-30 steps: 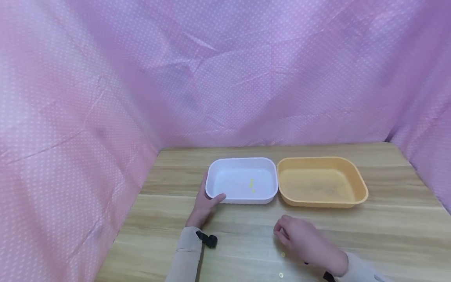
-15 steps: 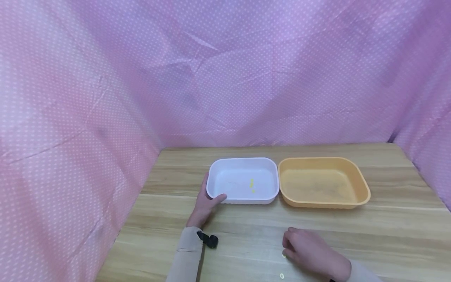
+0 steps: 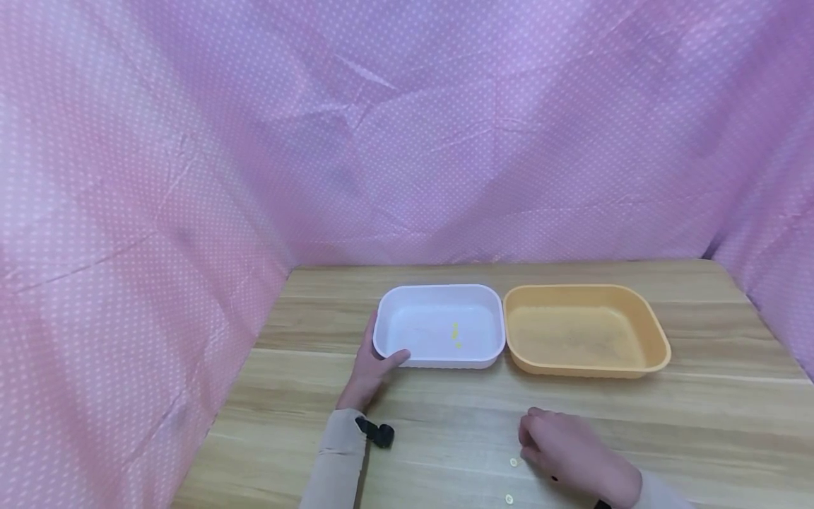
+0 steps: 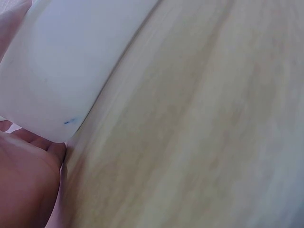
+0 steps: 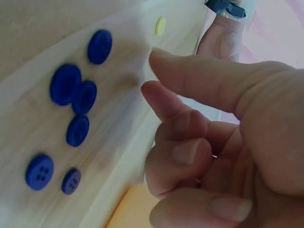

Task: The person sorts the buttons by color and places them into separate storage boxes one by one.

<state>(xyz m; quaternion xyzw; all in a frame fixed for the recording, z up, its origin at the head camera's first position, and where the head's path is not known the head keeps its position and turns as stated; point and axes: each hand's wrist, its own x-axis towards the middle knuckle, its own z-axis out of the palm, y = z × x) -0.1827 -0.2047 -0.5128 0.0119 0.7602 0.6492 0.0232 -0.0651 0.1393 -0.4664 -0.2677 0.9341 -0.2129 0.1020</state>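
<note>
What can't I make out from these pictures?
Head view: the blue buttons, almost wholly hidden by the right grip.
Head view: the exact count of yellow buttons in the white tub, too small.
Left wrist view: parts of the left grip, behind the white tub.
Right wrist view: most of the orange tub, cut off by the bottom edge and covered by fingers.

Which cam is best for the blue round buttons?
Right wrist: it shows six blue, round, plastic-looking buttons up close on the wood-grain table, with holes visible in the lower two. Head view: just a dark speck by the right hand, possibly one. Left wrist: none.
</note>
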